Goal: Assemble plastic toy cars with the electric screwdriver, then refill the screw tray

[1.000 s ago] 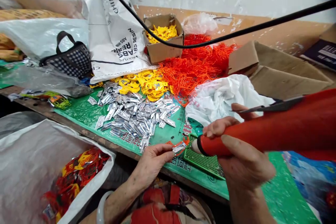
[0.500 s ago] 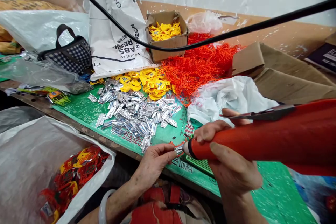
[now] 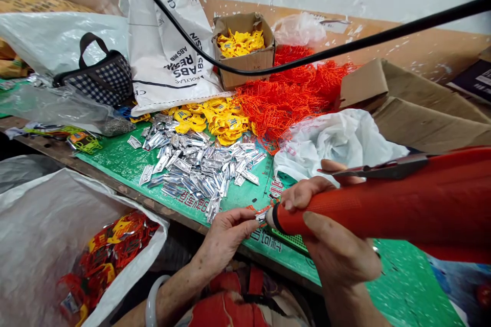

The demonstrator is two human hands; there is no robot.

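Observation:
My left hand pinches a small silver and orange piece at the table's front edge. My right hand is wrapped round a thick red tool whose tip touches that piece. Under the tip lies a green perforated pad. A black cable runs from the tool across the top of the view. Several silver pieces lie in a heap on the green mat to the left of my hands.
Yellow parts and orange frames are piled behind the silver heap. A cardboard box holds more yellow parts. A white plastic bag, a resin sack, a checked handbag and a sack of finished pieces surround the mat.
The red tool's tip has moved left and now touches the piece pinched in my left hand. The left hand has stayed almost still.

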